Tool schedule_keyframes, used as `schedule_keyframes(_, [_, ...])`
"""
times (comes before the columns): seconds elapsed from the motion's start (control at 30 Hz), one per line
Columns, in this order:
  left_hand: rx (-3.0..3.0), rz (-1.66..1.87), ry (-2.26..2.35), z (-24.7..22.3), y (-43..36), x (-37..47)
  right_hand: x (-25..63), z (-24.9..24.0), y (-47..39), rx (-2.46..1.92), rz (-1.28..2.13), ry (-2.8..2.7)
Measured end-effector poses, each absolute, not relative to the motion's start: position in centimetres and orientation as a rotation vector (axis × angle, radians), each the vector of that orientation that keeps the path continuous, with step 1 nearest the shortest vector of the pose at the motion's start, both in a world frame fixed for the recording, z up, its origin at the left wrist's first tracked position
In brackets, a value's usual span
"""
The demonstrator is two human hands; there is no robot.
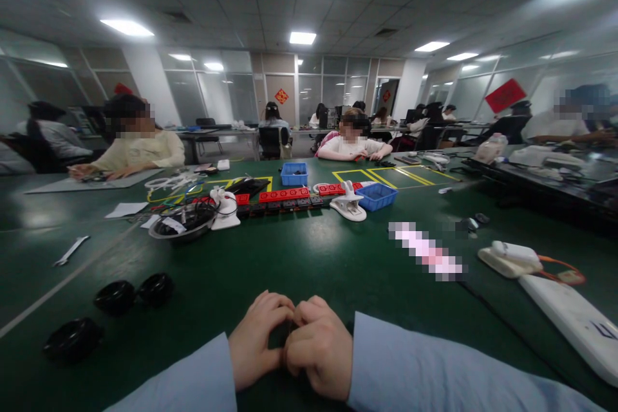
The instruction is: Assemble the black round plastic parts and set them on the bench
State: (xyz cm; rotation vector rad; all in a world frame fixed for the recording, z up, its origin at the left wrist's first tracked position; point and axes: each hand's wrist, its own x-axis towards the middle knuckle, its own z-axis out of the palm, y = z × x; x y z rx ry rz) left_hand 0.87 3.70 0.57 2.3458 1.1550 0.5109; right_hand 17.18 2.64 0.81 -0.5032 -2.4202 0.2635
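Low in the middle of the head view, my left hand [259, 341] and my right hand [321, 349] meet just above the green table. The fingers of my left hand curl toward the right one, thumb and fingertips touching it. My right hand is closed, its fingers bent inward. A dark gap shows between the two hands; whatever they hold, if anything, is hidden by the fingers. To the left of my hands lie three glossy black rings, one nearest the edge [73, 340], one behind it [114, 297] and one beside that [156, 288].
A wrench [71, 251] lies at left. Ahead are a bowl of cables [181, 232], a row of red and black sockets [284, 196], white clips [348, 203] and blue bins [376, 197]. A white power strip [570, 322] is at right. Co-workers sit across the table.
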Motion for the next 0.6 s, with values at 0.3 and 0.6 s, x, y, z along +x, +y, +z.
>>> schedule_keyframes(0.3, [2.386, 0.531, 1.142, 0.0, 3.7, 0.6, 18.1, 6.0, 1.2, -0.811, 0.087, -2.457])
schedule_keyframes(0.6, [2.387, 0.463, 1.141, 0.3, 3.8, 0.7, 17.2, 3.9, 1.9, -1.129, -0.129, -2.613])
